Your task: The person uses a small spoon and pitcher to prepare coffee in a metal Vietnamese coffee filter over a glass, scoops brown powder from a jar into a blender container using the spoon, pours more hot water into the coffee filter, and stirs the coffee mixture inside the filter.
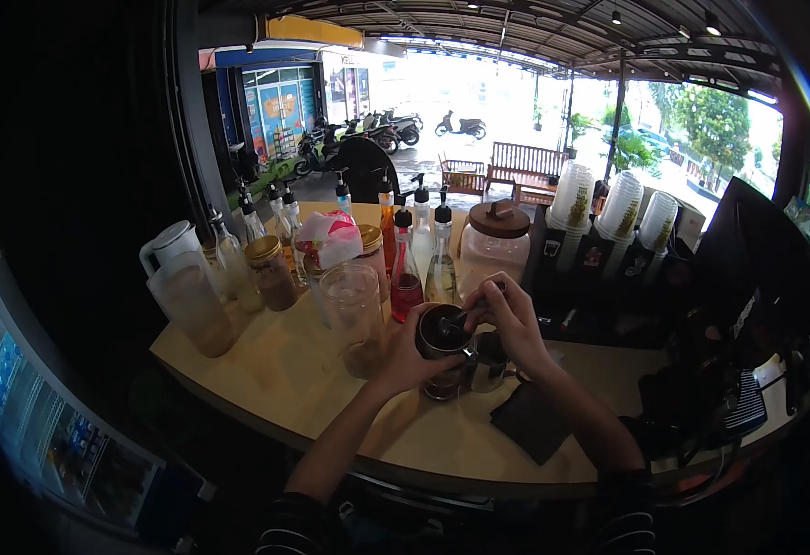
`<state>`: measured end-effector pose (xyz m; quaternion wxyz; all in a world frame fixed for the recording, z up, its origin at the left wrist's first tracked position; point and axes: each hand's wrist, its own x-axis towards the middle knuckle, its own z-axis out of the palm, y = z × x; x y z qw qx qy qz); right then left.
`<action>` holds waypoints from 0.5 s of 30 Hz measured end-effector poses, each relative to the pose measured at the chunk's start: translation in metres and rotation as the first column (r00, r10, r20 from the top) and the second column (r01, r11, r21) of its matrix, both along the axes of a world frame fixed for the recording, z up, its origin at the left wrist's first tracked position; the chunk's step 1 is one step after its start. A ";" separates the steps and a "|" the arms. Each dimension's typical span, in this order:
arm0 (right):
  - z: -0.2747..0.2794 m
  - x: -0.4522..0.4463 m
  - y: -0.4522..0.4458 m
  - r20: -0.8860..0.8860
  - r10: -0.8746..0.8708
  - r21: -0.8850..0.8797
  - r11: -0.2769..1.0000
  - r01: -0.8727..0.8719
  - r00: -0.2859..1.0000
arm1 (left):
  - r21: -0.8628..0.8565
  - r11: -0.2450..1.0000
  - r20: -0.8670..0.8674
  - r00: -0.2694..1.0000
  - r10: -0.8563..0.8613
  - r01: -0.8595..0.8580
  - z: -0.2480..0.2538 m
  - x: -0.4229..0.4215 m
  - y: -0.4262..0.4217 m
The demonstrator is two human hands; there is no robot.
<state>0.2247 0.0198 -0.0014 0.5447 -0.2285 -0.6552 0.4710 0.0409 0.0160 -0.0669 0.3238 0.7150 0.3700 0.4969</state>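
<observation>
My left hand (405,359) is wrapped around the side of a dark, open-topped jar (433,347) with a metal piece at its rim. My right hand (513,326) pinches the handle of a spoon (455,321), whose bowl end dips into the jar's mouth. The jar's contents look dark and I cannot make them out. Just right of the jar, partly under my right hand, stands a small cup (488,363). A dark folded cloth (527,421) lies on the counter below my right wrist. A tall clear container (351,314) stands left of my left hand.
Pump bottles, including one of red syrup (406,277), line the counter (275,388) behind. A lidded clear jar (494,250) is beyond my hands. Pitchers (187,296) stand left, stacked cups (571,199) and a dark screen (724,264) right.
</observation>
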 end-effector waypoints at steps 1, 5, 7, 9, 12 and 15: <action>0.000 -0.001 0.000 0.026 0.004 0.004 1.000 -0.004 1.000 | 0.000 1.000 0.000 1.000 0.004 -0.004 0.001 0.000 -0.001; -0.001 -0.007 -0.003 0.116 -0.027 0.078 0.997 0.018 0.993 | 0.236 0.966 -0.078 0.989 0.123 -0.102 0.010 -0.006 -0.007; -0.001 -0.010 -0.005 0.141 -0.042 0.100 0.995 0.028 0.989 | 0.450 0.874 -0.100 0.962 0.252 -0.183 0.022 -0.010 -0.013; 0.001 -0.012 -0.008 0.166 -0.060 0.118 0.992 0.041 0.984 | 0.387 0.910 -0.135 0.967 0.216 -0.149 0.037 -0.013 -0.017; 0.003 -0.017 -0.012 0.260 -0.114 0.147 0.986 0.078 0.959 | 0.378 0.922 -0.349 0.909 0.228 -0.086 0.055 -0.010 -0.022; 0.004 -0.016 -0.011 0.223 -0.199 0.291 0.948 0.130 0.954 | 0.405 0.910 -0.380 0.890 0.253 -0.086 0.074 -0.002 -0.032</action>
